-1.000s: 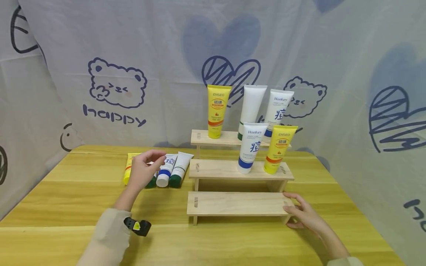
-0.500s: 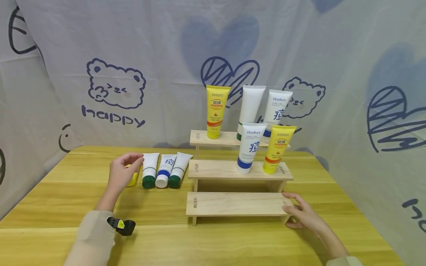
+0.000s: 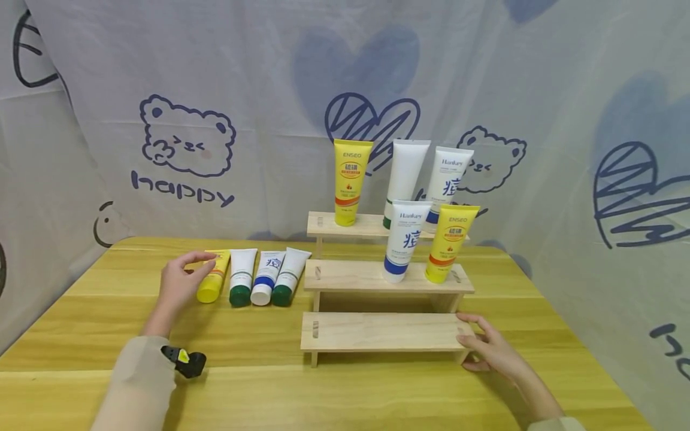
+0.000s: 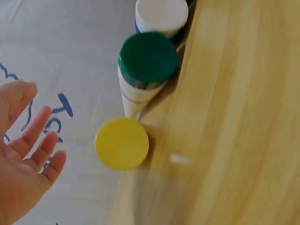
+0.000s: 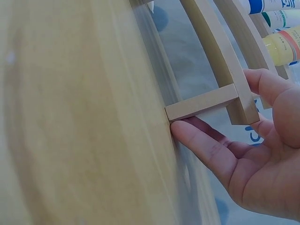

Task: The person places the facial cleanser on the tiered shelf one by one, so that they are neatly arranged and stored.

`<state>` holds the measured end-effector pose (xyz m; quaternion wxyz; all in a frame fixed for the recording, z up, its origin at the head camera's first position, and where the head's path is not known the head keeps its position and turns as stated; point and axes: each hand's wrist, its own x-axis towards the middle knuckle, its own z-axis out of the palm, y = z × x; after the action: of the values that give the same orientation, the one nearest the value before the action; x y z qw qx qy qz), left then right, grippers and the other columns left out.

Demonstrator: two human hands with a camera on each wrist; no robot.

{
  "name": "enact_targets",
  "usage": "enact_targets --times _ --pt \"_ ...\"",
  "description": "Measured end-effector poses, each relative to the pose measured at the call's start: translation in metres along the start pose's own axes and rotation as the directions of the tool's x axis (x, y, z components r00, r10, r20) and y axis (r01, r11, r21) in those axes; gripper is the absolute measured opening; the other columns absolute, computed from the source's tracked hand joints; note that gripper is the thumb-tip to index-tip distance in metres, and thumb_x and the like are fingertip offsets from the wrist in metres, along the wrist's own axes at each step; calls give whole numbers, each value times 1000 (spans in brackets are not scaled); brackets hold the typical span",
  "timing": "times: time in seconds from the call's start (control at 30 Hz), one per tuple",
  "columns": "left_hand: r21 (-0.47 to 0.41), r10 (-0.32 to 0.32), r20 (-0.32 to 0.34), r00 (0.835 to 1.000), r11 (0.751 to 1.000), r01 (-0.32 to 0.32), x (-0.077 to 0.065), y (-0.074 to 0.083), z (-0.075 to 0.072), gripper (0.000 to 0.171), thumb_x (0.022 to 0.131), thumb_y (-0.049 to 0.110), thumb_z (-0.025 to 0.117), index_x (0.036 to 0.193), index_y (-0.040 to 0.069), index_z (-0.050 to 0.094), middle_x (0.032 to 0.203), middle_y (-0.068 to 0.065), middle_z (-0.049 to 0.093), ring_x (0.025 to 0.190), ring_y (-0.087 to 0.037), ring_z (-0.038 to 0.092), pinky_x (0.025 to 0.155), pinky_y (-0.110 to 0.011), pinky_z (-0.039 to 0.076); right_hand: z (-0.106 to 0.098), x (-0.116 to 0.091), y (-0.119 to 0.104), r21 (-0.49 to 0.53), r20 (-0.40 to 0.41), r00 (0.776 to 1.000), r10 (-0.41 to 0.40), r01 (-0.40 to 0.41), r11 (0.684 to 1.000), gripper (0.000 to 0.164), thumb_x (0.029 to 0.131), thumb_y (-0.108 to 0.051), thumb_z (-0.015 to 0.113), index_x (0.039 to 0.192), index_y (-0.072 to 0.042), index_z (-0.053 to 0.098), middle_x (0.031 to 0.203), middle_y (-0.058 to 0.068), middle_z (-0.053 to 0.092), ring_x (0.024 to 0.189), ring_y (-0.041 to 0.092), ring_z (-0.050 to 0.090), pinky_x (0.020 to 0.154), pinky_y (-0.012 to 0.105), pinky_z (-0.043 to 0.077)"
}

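My left hand (image 3: 180, 281) hovers beside and above a yellow squeeze tube (image 3: 214, 280), the leftmost of several lying on the table. Its fingers are loosely bent and hold nothing; the left wrist view shows the fingers apart from the yellow cap (image 4: 122, 144). To the right of that tube lie a white tube with a green cap (image 3: 241, 275), a white-and-blue tube (image 3: 268, 275) and another green-capped tube (image 3: 291, 275). With thumb and fingers, my right hand (image 3: 496, 350) grips the right end of the wooden display stand's lowest step (image 3: 385, 332), touching its leg (image 5: 201, 103).
On the top step (image 3: 372, 222) stand a yellow tube (image 3: 351, 182), a white tube (image 3: 406, 173) and a white-and-blue tube (image 3: 448, 179). The middle step (image 3: 345, 276) bears a white-and-blue tube (image 3: 404, 239) and a yellow tube (image 3: 450, 242). A printed curtain (image 3: 259, 72) hangs behind.
My left hand has moved left across the lying tubes, from above the middle ones to the yellow one, uncovering the green-capped tube. My right hand has stayed at the stand.
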<state>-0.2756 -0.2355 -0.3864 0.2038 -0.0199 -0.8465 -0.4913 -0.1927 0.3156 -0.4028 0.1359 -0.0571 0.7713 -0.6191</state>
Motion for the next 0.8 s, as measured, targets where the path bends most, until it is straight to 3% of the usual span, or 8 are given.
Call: enact_targets --times 0.13,0.3,0.43,0.57,0.67,0.8 --pt "34 -55 91 994 998 52 -3 7 -6 38 88 23 57 115 -4 55 127 -25 43 116 -42 34 92 -56 29 0 -1 0 -6 -6 1000 5 -5 1000 52 91 -17 51 132 -4 22 111 23 42 88 24 55 70 44 50" --pt "41 -101 199 975 995 94 0 -1 -8 52 86 23 60 128 -3 44 135 -27 32 119 -50 26 95 -59 23 1 -1 -1 -9 -7 1000 5 -6 1000 48 91 -17 51 131 -7 26 111 22 42 88 24 55 70 43 50" --pt "38 -184 239 954 983 180 2 -7 -8 58 86 26 60 134 2 37 139 -27 23 121 -50 23 96 -58 23 1 -1 0 -7 -9 1000 1 -1 1000 49 91 -18 51 131 -6 26 112 24 41 88 25 55 70 44 50" --pt "16 -282 275 919 957 288 3 -12 -6 63 86 27 59 138 6 30 142 -27 13 126 -47 12 99 -58 16 2 -1 1 -11 -23 1000 9 -10 1000 49 90 -18 52 130 -7 26 112 24 41 89 23 55 70 44 50" --pt "4 -321 289 902 943 334 5 -15 -5 66 86 27 60 139 6 27 142 -28 11 127 -46 7 99 -58 13 1 0 1 -17 -19 1000 1 -2 1000 50 91 -18 51 131 -5 25 113 24 40 89 21 54 70 44 50" --pt "-10 -338 302 891 934 357 6 -18 -4 67 86 25 60 139 5 25 142 -29 12 127 -46 9 100 -55 16 1 0 2 -18 -24 1000 7 -7 1000 48 91 -18 52 130 -7 27 113 24 39 90 20 53 70 44 50"
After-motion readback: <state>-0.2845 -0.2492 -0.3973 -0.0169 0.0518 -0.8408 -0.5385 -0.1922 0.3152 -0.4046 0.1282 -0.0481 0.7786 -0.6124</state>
